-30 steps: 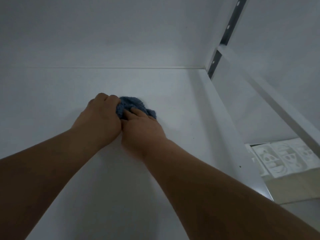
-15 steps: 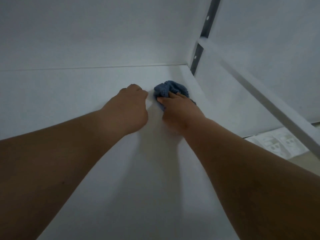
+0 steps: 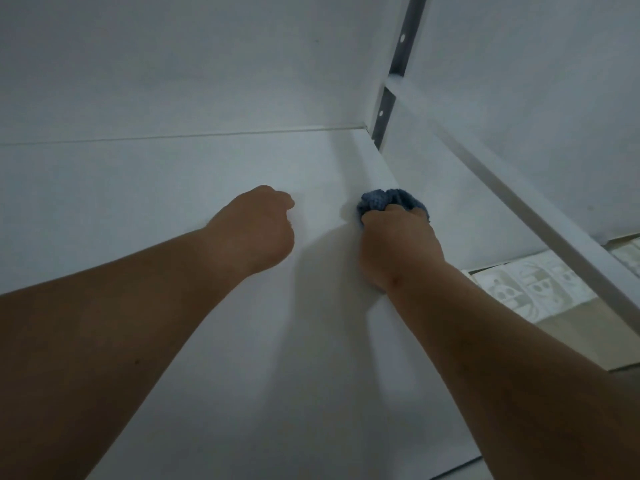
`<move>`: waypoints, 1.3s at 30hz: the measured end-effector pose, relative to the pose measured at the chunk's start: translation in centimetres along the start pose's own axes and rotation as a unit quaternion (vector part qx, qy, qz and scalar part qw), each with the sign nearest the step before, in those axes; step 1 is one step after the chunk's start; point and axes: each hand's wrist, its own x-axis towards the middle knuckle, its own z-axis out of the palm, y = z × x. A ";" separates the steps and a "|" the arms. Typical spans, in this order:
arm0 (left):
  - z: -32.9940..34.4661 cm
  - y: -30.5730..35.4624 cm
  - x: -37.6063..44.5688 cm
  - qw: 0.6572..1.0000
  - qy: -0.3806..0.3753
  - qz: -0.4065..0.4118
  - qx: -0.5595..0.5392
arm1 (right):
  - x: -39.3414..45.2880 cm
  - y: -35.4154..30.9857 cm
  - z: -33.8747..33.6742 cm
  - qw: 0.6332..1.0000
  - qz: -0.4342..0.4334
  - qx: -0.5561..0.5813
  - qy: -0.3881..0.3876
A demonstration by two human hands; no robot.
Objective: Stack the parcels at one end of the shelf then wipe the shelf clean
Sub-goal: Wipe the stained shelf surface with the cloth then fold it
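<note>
At centre right of frame, the right hand (image 3: 398, 244) grips the blue cloth (image 3: 388, 200) against the shelf (image 3: 173, 188) beside its right edge; the left hand (image 3: 256, 230), fisted and empty, rests just left.

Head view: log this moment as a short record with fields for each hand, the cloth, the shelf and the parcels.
right hand: grips the blue cloth, pressing it on the shelf
left hand: fingers curled, holding nothing, on the shelf
blue cloth: bunched, at the shelf's right edge
shelf: white, bare where visible
parcels: none in view
</note>
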 end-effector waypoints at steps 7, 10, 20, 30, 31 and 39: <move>-0.8 0.4 -2.5 0.999 0.008 -0.006 -0.036 | -3.9 0.2 -2.2 0.986 -0.009 0.164 -0.004; -1.7 0.9 -3.7 0.999 -0.002 -0.002 -0.043 | -4.9 0.4 -2.6 0.934 0.052 0.348 -0.056; -5.0 4.9 -9.0 0.915 -0.153 -0.066 -0.369 | -10.1 1.4 -5.9 0.789 0.033 0.582 -0.195; -6.0 2.6 -12.6 0.958 -0.111 -0.185 -0.190 | -11.8 0.0 -3.7 0.963 -0.058 0.262 -0.035; -5.7 2.3 -12.8 0.969 -0.099 -0.177 -0.142 | -12.2 -0.5 -3.3 0.968 -0.083 0.238 -0.006; -5.1 0.2 -13.8 0.996 -0.057 -0.068 -0.006 | -14.5 -4.7 2.9 0.914 -0.393 -0.029 -0.092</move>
